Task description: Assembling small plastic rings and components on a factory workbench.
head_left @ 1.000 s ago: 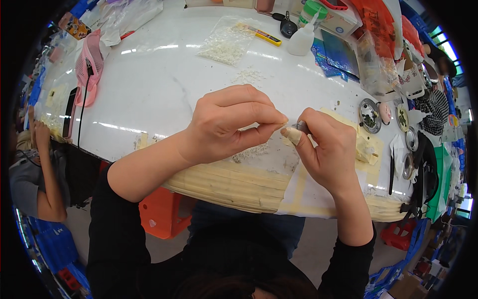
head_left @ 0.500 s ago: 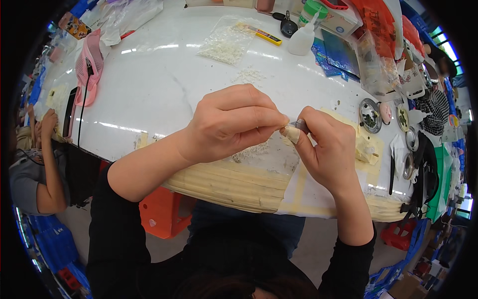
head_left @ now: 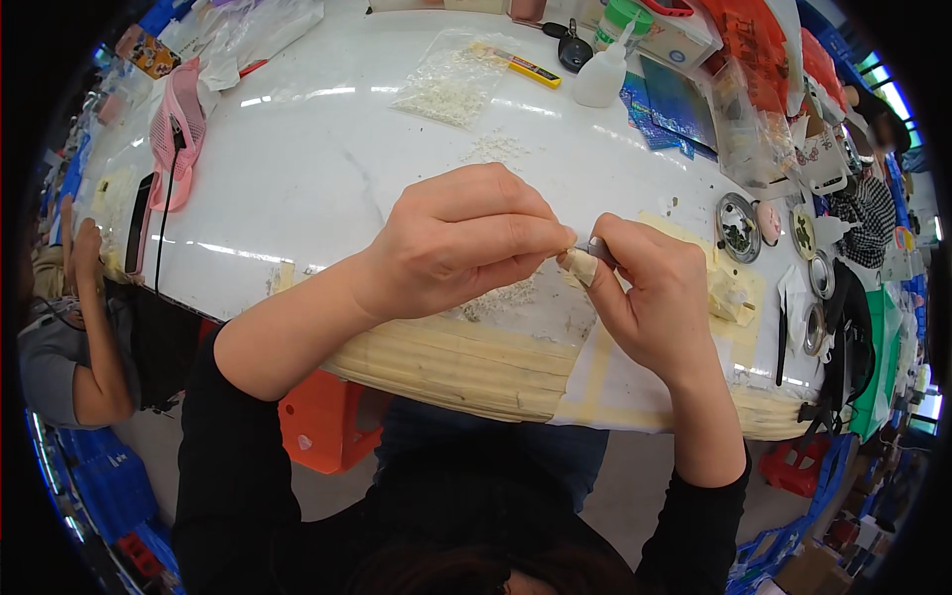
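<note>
Above the near part of the white table [head_left: 297,149], my two hands almost meet at the fingertips. My left hand [head_left: 466,238] is closed in a pinch; whatever sits between its thumb and fingers is too small to make out. Between the bent index finger and thumb of my right hand [head_left: 654,288] is a small grey metal blade [head_left: 599,249], mostly hidden by the fingers. Pale tape [head_left: 580,265] wraps that thumb's tip. Beneath the hands lie white crumbs [head_left: 501,299], with a second scatter of white crumbs [head_left: 496,149] farther off.
Beyond my hands lie a clear bag of white bits [head_left: 446,94], a yellow utility knife [head_left: 534,71], a squeeze bottle [head_left: 602,77] and car keys [head_left: 572,50]. Round metal dishes [head_left: 738,228] stand at right. A pink mesh item [head_left: 180,124] and a co-worker's arm [head_left: 91,317] are at left.
The blade in my right hand has tilted and drawn back slightly from my left fingertips. My left hand has barely moved. The co-worker's hand at left has shifted slightly.
</note>
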